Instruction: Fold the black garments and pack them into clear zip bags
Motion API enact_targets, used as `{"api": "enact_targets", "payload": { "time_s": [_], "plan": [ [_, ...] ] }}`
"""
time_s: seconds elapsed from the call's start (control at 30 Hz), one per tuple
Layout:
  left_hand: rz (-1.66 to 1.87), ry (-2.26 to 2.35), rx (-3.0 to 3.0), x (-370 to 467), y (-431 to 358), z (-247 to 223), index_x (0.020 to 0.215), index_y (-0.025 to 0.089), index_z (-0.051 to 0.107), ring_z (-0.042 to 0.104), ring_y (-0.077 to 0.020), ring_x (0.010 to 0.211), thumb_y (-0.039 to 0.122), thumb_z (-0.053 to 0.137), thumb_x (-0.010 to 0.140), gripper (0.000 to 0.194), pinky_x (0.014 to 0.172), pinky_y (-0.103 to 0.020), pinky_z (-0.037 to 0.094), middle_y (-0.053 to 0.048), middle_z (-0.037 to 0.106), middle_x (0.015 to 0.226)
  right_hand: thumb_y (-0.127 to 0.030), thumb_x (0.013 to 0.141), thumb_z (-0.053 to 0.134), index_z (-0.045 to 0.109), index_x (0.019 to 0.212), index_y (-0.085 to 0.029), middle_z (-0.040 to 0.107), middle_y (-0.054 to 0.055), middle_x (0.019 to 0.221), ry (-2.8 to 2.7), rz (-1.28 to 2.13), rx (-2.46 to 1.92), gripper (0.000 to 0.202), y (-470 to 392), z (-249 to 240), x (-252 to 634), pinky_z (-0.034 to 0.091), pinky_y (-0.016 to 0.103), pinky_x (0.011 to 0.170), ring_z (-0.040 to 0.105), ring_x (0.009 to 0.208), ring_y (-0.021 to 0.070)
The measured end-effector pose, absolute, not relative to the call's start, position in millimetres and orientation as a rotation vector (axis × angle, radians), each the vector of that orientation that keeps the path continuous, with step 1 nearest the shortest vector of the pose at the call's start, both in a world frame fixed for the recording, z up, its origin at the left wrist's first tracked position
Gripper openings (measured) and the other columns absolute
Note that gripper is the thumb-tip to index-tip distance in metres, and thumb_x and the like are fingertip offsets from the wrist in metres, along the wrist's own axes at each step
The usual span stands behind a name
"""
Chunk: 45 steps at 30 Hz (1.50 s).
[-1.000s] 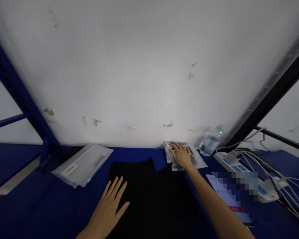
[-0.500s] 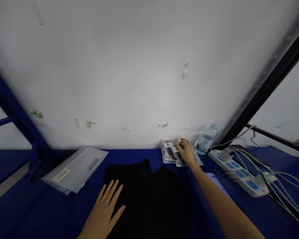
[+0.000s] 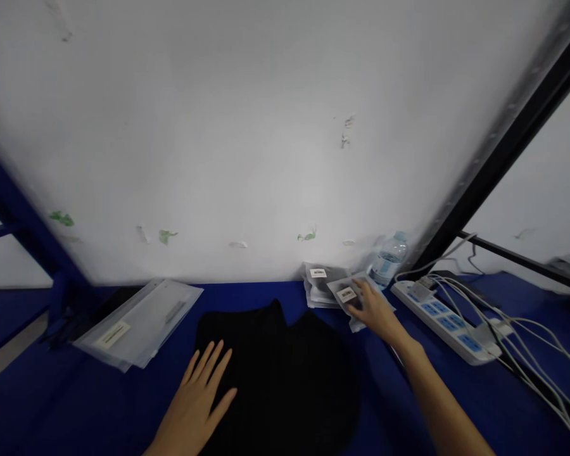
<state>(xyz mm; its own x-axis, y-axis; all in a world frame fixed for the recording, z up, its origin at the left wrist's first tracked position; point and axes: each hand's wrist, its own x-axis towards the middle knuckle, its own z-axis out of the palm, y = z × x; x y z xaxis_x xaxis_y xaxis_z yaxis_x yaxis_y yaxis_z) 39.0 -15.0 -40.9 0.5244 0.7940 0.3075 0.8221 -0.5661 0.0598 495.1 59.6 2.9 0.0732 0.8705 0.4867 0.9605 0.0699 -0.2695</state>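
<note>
Two bare hands reach over the blue tabletop; the left hand lies palm down, its fingers a little apart and the thumb spread wider, on the left part of the black cloth; the cloth spreads to the right of those fingers and beyond their tips.

The right hand is at a small clear bag with a dark item inside and a white label; its fingers and thumb are apart at the tips and touch the bag just right of the label; whether they pinch it cannot be told. Just left of these fingers, partly under that bag, lie more small bags, the top one labelled.

The bottle stands beyond the right fingers, near the wall; the power strip, with white cables, lies to their right; large clear bags, one labelled, overlap beyond and left of the left fingers.
</note>
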Motion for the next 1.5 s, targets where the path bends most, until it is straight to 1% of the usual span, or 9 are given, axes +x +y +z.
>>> {"api": "enact_targets", "payload": {
  "time_s": [0.1,0.2,0.63,0.77,0.97,1.1,1.2,1.3,1.5],
  "plan": [
    [-0.456,-1.418,-2.674,39,-15,-41,0.152,0.027,0.013,0.026,-0.0289,0.141,0.046,0.043,0.096,0.067,0.111,-0.054,0.031,-0.006,0.027,0.155,-0.010,0.066,0.048,0.030,0.144,-0.024,0.047,0.011,0.140,-2.009,-0.387,-1.888,0.082,30,-13,491,0.044,0.045,0.098,0.045,0.128,0.0307],
    [-0.463,-1.422,-2.678,40,-14,-42,0.152,0.027,0.013,0.026,-0.0293,0.141,0.047,0.043,0.096,0.067,0.110,-0.055,0.031,-0.006,0.026,0.156,0.000,0.065,0.043,0.021,0.149,-0.027,0.040,0.009,0.147,-1.964,-0.587,-2.031,0.091,16,-26,481,0.046,0.044,0.096,0.039,0.133,0.0304],
    [-0.484,-1.414,-2.663,39,-14,-41,0.152,0.027,0.014,0.026,-0.0288,0.141,0.046,0.042,0.096,0.065,0.111,-0.054,0.031,-0.007,0.027,0.155,-0.014,0.091,0.024,0.038,0.142,-0.016,0.058,0.016,0.126,-1.569,-0.479,-2.051,0.052,53,-15,476,0.050,0.039,0.092,0.059,0.112,0.0269],
    [-0.481,-1.411,-2.675,40,-15,-37,0.152,0.026,0.016,0.026,-0.0287,0.141,0.046,0.041,0.097,0.064,0.112,-0.053,0.029,-0.008,0.028,0.155,-0.017,0.091,0.029,0.044,0.138,-0.014,0.061,0.018,0.120,-1.575,-0.434,-2.054,0.049,70,-16,469,0.052,0.040,0.085,0.062,0.104,0.0294],
    [-0.524,-1.456,-2.722,39,-15,-38,0.149,0.026,0.026,0.029,-0.0270,0.140,0.044,0.041,0.097,0.057,0.112,-0.051,0.028,-0.007,0.031,0.154,-0.009,0.084,0.034,0.041,0.138,-0.004,0.051,0.025,0.131,-1.539,-0.460,-1.961,0.054,57,-6,454,0.041,0.049,0.099,0.047,0.124,0.0342],
    [-0.810,-1.643,-2.641,28,19,-23,0.135,0.021,0.049,0.048,-0.0263,0.127,0.035,0.040,0.097,0.041,0.105,-0.048,0.037,-0.008,0.054,0.138,-0.021,0.091,0.037,0.054,0.127,-0.009,0.060,0.020,0.120,-1.653,-0.074,-1.681,0.041,49,14,412,0.035,0.049,0.104,0.052,0.118,0.0309],
    [-0.900,-1.747,-2.599,19,59,-4,0.122,0.020,0.060,0.052,-0.0275,0.120,0.029,0.045,0.092,0.034,0.103,-0.048,0.038,-0.008,0.062,0.126,-0.036,0.091,0.046,0.068,0.103,-0.019,0.071,0.010,0.097,-1.806,0.196,-1.606,0.031,62,15,365,0.049,0.033,0.086,0.066,0.091,0.0221],
    [-0.864,-1.782,-2.630,14,91,8,0.107,0.020,0.068,0.059,-0.0266,0.108,0.026,0.052,0.087,0.026,0.097,-0.043,0.043,-0.007,0.070,0.109,-0.048,0.086,0.054,0.070,0.096,-0.017,0.073,0.011,0.087,-1.775,0.327,-1.647,0.036,83,4,329,0.051,0.031,0.075,0.069,0.082,0.0232],
    [-0.866,-1.799,-2.681,10,105,11,0.079,0.021,0.068,0.065,-0.0228,0.084,0.024,0.060,0.080,0.009,0.082,-0.037,0.049,-0.002,0.070,0.083,-0.031,0.079,0.061,0.069,0.080,-0.019,0.073,0.007,0.080,-1.702,0.504,-1.608,0.015,106,-9,311,0.051,0.032,0.074,0.069,0.079,0.0224]
  ]
}}
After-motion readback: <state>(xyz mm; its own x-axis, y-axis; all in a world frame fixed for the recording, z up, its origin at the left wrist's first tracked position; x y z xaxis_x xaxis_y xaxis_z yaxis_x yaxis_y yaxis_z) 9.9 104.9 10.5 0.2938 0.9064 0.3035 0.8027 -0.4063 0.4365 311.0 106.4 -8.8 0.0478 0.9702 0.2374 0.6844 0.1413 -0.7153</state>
